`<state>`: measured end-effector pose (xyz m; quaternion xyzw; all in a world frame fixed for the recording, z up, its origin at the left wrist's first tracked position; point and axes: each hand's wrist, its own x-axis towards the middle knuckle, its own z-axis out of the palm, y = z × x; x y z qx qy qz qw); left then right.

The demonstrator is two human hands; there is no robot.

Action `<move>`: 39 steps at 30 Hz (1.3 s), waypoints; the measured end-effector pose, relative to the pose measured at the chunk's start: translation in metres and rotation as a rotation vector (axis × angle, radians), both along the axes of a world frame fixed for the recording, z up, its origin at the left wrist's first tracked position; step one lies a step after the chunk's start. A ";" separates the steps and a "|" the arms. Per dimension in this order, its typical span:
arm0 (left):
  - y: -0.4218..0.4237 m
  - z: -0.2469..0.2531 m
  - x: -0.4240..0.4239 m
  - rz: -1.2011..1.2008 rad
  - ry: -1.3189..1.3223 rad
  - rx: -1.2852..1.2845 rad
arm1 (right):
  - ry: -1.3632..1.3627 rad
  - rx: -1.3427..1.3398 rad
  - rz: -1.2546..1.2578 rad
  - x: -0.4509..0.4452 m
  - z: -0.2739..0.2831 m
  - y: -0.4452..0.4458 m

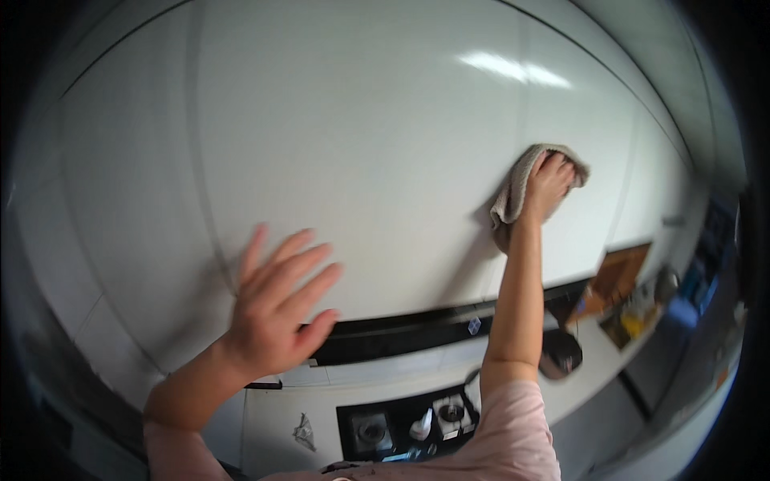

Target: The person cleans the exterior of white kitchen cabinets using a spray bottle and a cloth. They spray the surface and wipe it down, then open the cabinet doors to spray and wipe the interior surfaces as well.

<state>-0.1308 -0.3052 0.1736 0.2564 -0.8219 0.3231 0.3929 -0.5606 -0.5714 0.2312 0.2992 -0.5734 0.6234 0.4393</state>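
Note:
My right hand (550, 183) presses a greyish-brown terry cloth (514, 192) flat against the white cabinet doors (385, 150), right of the middle. The cloth is bunched around my fingers and its lower corner hangs down. My left hand (280, 300) is raised at the lower left with its fingers spread and nothing in it. It is before the same white doors; whether the fingertips touch them I cannot tell. Dark vertical seams run between the door panels, and a bright light reflection shows at the upper right.
A black range hood strip (409, 337) runs below the doors. Beneath it are a black gas cooktop (397, 436) with a white bottle (422, 424) on it, and crumpled plastic (305, 431) on the white counter (271, 415). A dark rounded appliance (560, 355) and a brown board (619, 270) stand to the right.

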 end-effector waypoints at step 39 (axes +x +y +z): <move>0.001 -0.030 0.197 0.280 0.813 -0.468 | 1.603 -0.005 0.794 0.438 0.018 0.122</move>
